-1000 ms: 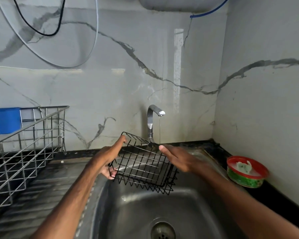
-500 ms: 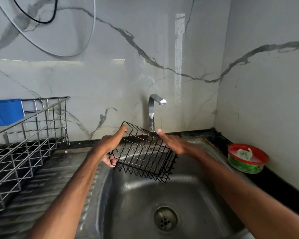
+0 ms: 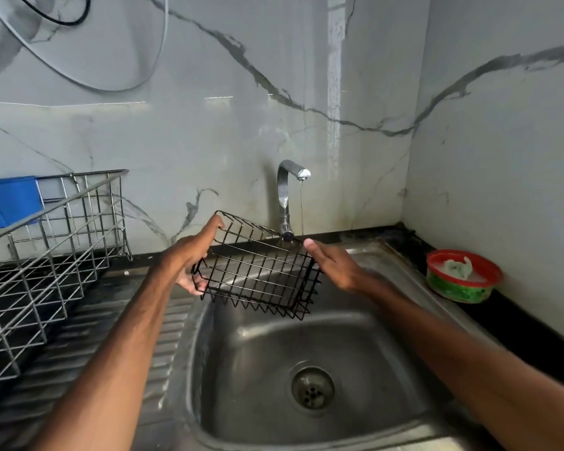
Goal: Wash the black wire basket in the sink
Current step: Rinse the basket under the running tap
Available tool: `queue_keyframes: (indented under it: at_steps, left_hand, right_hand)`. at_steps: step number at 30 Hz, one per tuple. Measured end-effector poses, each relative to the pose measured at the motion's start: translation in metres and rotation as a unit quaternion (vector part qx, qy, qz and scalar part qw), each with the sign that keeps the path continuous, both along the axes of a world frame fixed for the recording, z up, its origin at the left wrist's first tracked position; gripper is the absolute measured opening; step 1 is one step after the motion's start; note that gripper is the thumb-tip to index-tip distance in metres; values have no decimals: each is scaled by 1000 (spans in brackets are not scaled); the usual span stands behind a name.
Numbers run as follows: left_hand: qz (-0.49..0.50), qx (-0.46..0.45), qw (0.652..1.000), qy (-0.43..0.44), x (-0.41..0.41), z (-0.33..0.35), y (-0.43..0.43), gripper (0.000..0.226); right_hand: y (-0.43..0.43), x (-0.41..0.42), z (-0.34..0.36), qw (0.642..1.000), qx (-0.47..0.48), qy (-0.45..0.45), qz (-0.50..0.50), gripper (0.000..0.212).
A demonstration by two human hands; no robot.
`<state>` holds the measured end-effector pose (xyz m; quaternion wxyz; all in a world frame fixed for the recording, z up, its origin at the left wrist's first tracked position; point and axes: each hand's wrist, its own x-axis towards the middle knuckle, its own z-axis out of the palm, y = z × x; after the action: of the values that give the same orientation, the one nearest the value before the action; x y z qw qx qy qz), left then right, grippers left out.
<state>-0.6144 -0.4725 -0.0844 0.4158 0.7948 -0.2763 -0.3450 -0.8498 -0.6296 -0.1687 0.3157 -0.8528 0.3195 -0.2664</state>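
Observation:
I hold a black wire basket (image 3: pixel 258 271) tilted above the back of the steel sink (image 3: pixel 274 336), its open side facing me. My left hand (image 3: pixel 189 258) grips its left end, thumb on the top rim and fingers curled under the lower corner. My right hand (image 3: pixel 332 265) holds the right end, thumb on the top corner, fingers hidden behind the wires. A chrome tap (image 3: pixel 288 196) stands just behind the basket, and a thin stream of water falls from its spout past the basket's right rear corner.
A steel dish rack (image 3: pixel 52 255) with a blue container (image 3: pixel 9 200) stands on the ribbed drainboard (image 3: pixel 79 353) at left. A red-rimmed green bowl (image 3: pixel 463 278) holding a cloth sits on the black counter at right. The drain (image 3: pixel 311 388) lies below.
The view has tilted down, showing more of the sink and drain. The basket and both hands have stayed about where they were by the tap, grip unchanged.

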Motion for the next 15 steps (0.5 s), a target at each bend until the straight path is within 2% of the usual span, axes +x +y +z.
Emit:
queue_keyframes:
  at_steps: [4,7,12,15]
  left_hand:
    - [22,-9,1000,11,8,5,8,94]
    - [36,-11,999,21,16,9,13,98]
    - [44,-25,998,31,36,8,21,100]
    - [41,-23,998,49,37,5,21,101]
  right_hand:
    - [-2,13,11,994,-96,37,-19,54]
    - [6,32,20,986,-163,41,2,52]
    - [11,49,14,970,-235,57,-1,47]
    - [7,43,9,974,-227,-2,-21,23]
